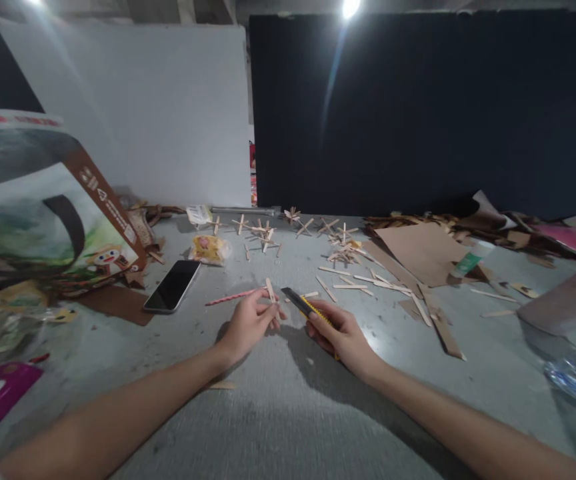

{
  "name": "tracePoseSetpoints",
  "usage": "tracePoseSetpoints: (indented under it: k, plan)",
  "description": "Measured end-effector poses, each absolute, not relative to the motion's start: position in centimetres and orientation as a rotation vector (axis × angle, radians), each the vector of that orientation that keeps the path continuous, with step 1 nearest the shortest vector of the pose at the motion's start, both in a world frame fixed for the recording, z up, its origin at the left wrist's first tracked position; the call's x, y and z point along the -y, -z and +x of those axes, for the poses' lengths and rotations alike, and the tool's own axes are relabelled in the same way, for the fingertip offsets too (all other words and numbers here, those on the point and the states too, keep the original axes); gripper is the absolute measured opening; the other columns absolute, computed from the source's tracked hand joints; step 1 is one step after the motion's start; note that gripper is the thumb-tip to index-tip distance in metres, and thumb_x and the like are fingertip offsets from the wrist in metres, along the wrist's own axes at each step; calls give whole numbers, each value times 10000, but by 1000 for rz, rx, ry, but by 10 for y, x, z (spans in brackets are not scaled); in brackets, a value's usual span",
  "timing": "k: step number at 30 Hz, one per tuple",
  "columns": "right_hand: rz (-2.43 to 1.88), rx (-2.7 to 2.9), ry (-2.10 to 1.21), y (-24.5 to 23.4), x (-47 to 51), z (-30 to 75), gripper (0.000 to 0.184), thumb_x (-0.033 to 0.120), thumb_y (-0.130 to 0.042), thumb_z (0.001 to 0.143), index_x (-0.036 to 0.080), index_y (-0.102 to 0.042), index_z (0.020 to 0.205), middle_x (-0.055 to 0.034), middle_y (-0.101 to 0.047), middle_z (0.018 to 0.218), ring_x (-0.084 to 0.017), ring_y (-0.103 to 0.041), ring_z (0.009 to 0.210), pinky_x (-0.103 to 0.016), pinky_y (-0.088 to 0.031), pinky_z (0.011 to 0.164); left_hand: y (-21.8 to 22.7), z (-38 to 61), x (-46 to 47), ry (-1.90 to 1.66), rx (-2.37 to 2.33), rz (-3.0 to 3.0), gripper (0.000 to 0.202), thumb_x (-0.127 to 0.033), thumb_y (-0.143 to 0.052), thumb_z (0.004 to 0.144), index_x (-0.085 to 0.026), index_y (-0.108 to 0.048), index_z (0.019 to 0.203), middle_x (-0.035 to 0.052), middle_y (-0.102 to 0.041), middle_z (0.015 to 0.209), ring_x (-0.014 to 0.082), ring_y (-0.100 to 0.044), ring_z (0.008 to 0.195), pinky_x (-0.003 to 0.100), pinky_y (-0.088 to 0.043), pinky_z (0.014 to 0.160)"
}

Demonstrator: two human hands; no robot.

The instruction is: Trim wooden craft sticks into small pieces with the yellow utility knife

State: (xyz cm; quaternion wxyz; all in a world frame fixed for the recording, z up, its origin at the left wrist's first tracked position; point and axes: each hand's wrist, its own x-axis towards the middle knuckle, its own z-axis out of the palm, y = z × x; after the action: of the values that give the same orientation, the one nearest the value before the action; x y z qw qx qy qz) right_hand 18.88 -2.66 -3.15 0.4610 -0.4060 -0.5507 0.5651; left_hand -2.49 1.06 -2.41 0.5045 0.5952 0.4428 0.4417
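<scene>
Pinched upright in the fingers of my left hand (pixel 251 321) is a short wooden stick (pixel 271 291). My right hand (pixel 341 333) grips a yellow and black utility knife (pixel 313 312), its dark blade (pixel 292 295) out and angled toward the stick, a small gap apart. A pink striped pencil (pixel 233 297) lies on the table just behind my left hand. Beyond my right hand several loose wooden sticks (pixel 351 287) are scattered. Farther back stand small crossed-stick pieces (pixel 267 239), some heaped together at the right (pixel 345 253).
A phone (pixel 173 287) and a yellow packet (pixel 209 250) lie left of centre. At far left are a large printed bag (pixel 68 220) and a purple object (pixel 5 397). Cardboard (pixel 421 250), a glue stick (pixel 474 259) and a clear plastic item (pixel 575 381) are on the right.
</scene>
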Motion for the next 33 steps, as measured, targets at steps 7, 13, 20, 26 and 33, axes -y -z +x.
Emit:
tracePoseSetpoints:
  k: [7,13,20,26,33]
  plan:
    - [-1041,1370,-1394,29,26,186,663,764,-708,829,179,-678,1140,39,-546,677,-70,-343,444,-239,-218,417,23,-23,-10,-1090,-1070,1420,457,-627,-702,851,-189,-600,929,33,-728,670,152,-633,537,274,-478,562]
    - [-1060,1372,-1381,31,26,184,656,781,-692,823,176,-678,1076,42,-535,656,-73,-340,440,-235,-221,410,21,-22,-8,-1095,-1070,1398,441,-631,-672,872,-201,-576,900,9,-694,597,156,-636,536,266,-459,548]
    - [-1078,1401,-1362,31,26,184,623,772,-676,839,178,-665,1026,35,-544,675,-74,-357,443,-235,-234,407,22,-21,-8,-1097,-1074,1404,456,-649,-648,877,-198,-581,890,-1,-661,574,158,-627,526,268,-444,538]
    - [-1091,1425,-1353,27,29,184,644,786,-667,840,174,-668,1040,38,-528,666,-78,-345,448,-237,-232,412,24,-21,-8,-1095,-1088,1408,473,-669,-629,864,-203,-556,895,-16,-628,556,148,-582,510,260,-412,531]
    - [-1100,1427,-1339,28,29,184,633,798,-664,828,183,-656,980,32,-549,659,-85,-353,455,-240,-242,428,30,-22,-9,-1080,-1112,1392,470,-684,-601,853,-216,-569,871,-102,-410,483,119,-412,433,246,-308,459]
